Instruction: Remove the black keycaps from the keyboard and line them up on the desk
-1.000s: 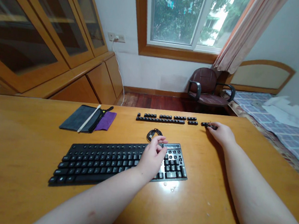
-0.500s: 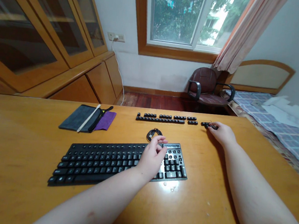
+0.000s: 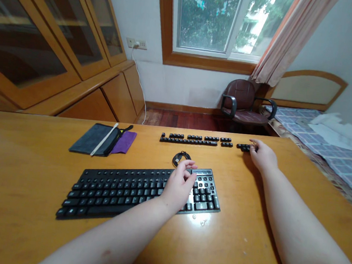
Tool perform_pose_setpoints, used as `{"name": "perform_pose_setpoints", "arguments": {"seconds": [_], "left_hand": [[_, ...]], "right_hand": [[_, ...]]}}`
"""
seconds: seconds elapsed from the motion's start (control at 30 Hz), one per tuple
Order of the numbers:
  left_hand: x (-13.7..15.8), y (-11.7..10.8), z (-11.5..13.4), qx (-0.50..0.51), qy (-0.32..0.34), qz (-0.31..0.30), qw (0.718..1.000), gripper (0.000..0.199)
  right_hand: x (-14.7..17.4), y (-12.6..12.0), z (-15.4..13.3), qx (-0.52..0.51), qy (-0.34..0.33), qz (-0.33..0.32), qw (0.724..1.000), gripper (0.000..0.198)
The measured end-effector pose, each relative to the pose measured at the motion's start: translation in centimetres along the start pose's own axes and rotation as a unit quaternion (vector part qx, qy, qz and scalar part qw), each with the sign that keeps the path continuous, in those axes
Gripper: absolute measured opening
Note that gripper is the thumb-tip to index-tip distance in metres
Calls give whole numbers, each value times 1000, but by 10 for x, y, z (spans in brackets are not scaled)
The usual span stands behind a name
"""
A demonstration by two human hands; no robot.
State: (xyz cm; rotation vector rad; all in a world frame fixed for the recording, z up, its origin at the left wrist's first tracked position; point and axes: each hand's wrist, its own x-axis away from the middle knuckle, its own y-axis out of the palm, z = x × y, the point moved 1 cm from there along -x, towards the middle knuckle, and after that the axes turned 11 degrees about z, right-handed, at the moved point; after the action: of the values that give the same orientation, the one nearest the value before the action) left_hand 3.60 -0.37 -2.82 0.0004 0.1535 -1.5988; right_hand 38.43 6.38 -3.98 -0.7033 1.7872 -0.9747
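Note:
A black keyboard (image 3: 111, 192) lies on the table, its upper rows and part of the number pad without keycaps. My left hand (image 3: 178, 186) rests over its right part, fingers loosely bent and apart, nothing visible in them. At the far right, my right hand (image 3: 263, 157) reaches to a small group of black keycaps (image 3: 243, 147). Its finger and thumb are apart there, and the hand partly hides the group. Loose keycaps (image 3: 189, 141) stand in two rows left of it. Behind my left hand sits a coiled black cable (image 3: 177, 158).
A dark grey pouch (image 3: 88, 140) with a pale stick (image 3: 104, 139) across it and a purple cloth (image 3: 124, 142) lie at the back left. The wooden table (image 3: 18, 187) ends at a far edge just behind the keycaps. Beyond stand a chair (image 3: 240, 97) and a bed (image 3: 327, 142).
My right hand's finger has lifted and spread away from the small keycap group, the hand shifting slightly. My left hand and the keyboard have stayed in place.

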Motion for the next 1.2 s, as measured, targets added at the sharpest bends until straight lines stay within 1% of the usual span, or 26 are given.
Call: {"name": "perform_pose_setpoints", "arguments": {"seconds": [0.07, 0.13, 0.2, 0.27, 0.47, 0.6, 0.67, 0.73, 0.87, 0.97, 1.07, 1.1, 1.13, 1.2], "left_hand": [[0, 0, 1, -3, -1, -1, 1000, 27], [0, 0, 1, -4, 1, -3, 1000, 27], [0, 0, 1, 0, 3, -3, 1000, 28], [0, 0, 0, 3, 2, -1, 1000, 28], [0, -1, 0, -9, 3, -4, 1000, 27], [0, 0, -1, -6, 1, -3, 1000, 27], [0, 0, -2, 0, 5, -1, 1000, 28], [-1, 0, -4, 4, 10, -1, 1000, 28], [-1, 0, -6, 1, 7, 0, 1000, 28], [-1, 0, -5, -3, 8, 1, 1000, 27], [0, 1, -5, -6, 8, 0, 1000, 28], [0, 1, -5, -8, 8, -2, 1000, 28], [0, 1, -5, -8, 8, -2, 1000, 27], [0, 1, -6, -6, 8, -5, 1000, 27]], "right_hand": [[2, -1, -6, 12, -29, -10, 999, 41], [3, -1, -12, 27, -53, -44, 997, 41], [5, 0, -16, 39, -68, -80, 994, 40], [6, 1, -18, 43, -72, -100, 991, 40], [5, 2, -19, 58, -73, -117, 989, 40], [5, 3, -19, 48, -72, -120, 989, 41], [6, 3, -18, 32, -63, -109, 992, 41], [5, 3, -15, 8, -40, -80, 996, 43], [5, -2, -9, -70, 11, 16, 997, 43], [6, -16, -17, -137, 24, 83, 987, 45], [13, -39, -42, -241, 34, 132, 961, 51], [18, -47, -54, -270, 29, 135, 953, 53], [24, -55, -67, -291, 15, 117, 949, 56], [39, -67, -94, -321, -25, 41, 946, 60]]}}
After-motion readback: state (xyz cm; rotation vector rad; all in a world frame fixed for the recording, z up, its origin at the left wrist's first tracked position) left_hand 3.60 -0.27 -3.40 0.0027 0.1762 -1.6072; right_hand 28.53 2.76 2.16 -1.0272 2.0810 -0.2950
